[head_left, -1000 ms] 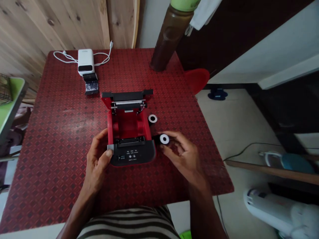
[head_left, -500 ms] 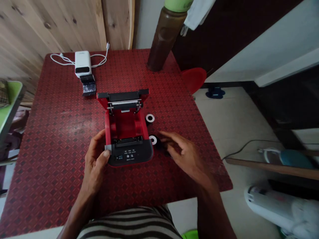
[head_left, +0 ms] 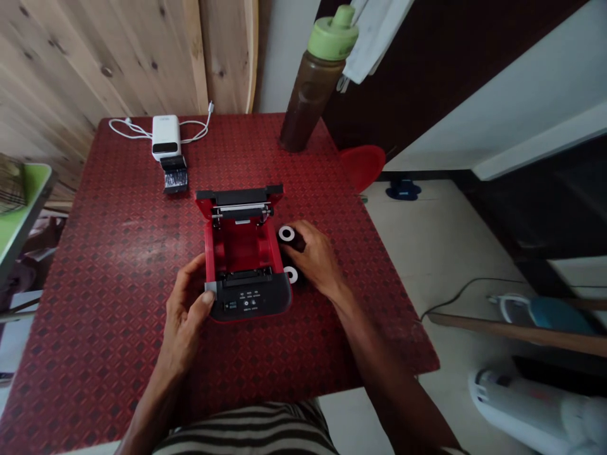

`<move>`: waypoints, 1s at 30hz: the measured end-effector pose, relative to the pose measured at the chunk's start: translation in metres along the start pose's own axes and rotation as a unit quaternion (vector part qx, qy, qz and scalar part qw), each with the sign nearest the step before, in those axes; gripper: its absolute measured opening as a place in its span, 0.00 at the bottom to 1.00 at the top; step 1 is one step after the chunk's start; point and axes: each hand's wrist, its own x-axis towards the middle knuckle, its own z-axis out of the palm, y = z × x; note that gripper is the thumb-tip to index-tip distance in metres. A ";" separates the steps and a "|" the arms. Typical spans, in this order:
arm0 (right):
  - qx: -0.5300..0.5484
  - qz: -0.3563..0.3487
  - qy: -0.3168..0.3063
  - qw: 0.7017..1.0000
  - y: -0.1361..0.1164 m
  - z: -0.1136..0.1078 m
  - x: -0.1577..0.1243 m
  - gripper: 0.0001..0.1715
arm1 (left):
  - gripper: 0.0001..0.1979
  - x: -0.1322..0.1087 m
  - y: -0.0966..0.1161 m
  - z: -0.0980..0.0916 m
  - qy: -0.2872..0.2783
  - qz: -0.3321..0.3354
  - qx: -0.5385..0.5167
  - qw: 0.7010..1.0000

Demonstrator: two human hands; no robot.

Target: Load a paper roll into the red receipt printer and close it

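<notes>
A red and black label printer (head_left: 250, 294) lies on the table with its lid (head_left: 239, 197) raised and its red inner bay showing bare. Its left front corner is in the grip of my left hand (head_left: 187, 306), thumb on the top edge. To the printer's right are two black ribbon rolls with white cores. Around the farther roll (head_left: 286, 234) my right hand (head_left: 315, 256) has closed its thumb and fingers; the roll appears to rest on the table. The nearer roll (head_left: 291, 275) sits just below that hand, partly covered by it.
On the red patterned table (head_left: 118, 354), a white power bank (head_left: 165, 134) with a white cable lies at the back left, a black strip (head_left: 175, 175) before it. A brown bottle (head_left: 310, 88) with a green lid stands at the back. A red stool (head_left: 364, 165) is beyond the right edge.
My right hand has moved forward and left, from beside the nearer roll to the farther one, and closed around it. My left hand stays on the printer. The view has tilted up slightly.
</notes>
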 end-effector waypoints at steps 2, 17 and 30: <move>0.001 0.009 0.020 1.000 -0.003 -0.008 -0.005 0.10 | 0.28 0.000 0.000 0.000 -0.002 -0.005 -0.007 1.000; 0.101 -0.039 -0.124 0.986 -0.098 -0.051 -0.029 0.21 | 0.31 -0.001 0.005 0.003 0.001 -0.030 -0.011 0.999; -0.191 -0.146 -0.086 0.967 -0.111 0.010 -0.009 0.13 | 0.30 -0.002 0.006 0.004 -0.011 -0.031 -0.023 0.999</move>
